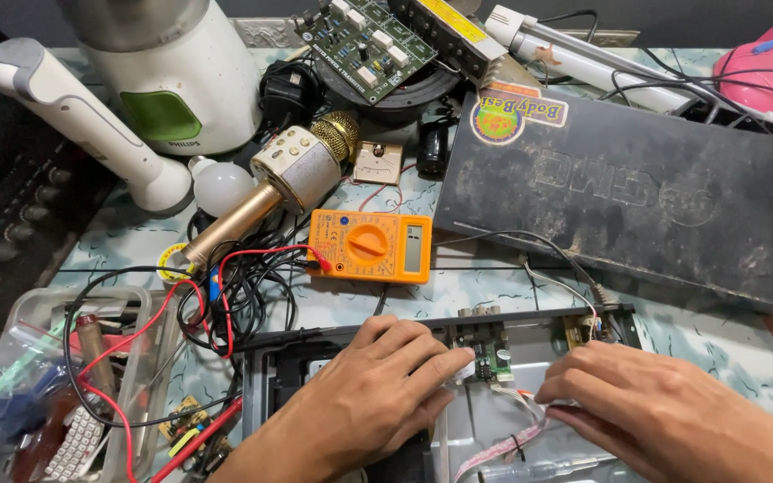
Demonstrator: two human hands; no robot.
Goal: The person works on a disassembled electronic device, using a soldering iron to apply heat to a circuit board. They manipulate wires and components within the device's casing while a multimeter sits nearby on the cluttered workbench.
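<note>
Both hands work inside an opened grey metal chassis (539, 429) lying on the worktop, and the step in hand looks like freeing or seating a ribbon cable at the small green circuit board (485, 356) mounted just behind the chassis's rear wall. The left hand (378, 394) lies palm down with its fingers (445, 362) stretched flat and close together, tips pressing beside the board; whether they pinch anything I cannot tell. The right hand (655, 407) has its fingers (555, 394) curled nearly closed around the pale ribbon cable (512, 434), which runs from just below the left fingertips down toward the near edge of the view. The cable's long axis lies on a slant, its upper end pointing at the board, its lower end toward the person. The chassis runs left to right. The next move probably calls for a steady hold on the board and a gentle, straight pull or push along the cable. An orange multimeter (370, 246) sits well beyond the fingers.
</note>
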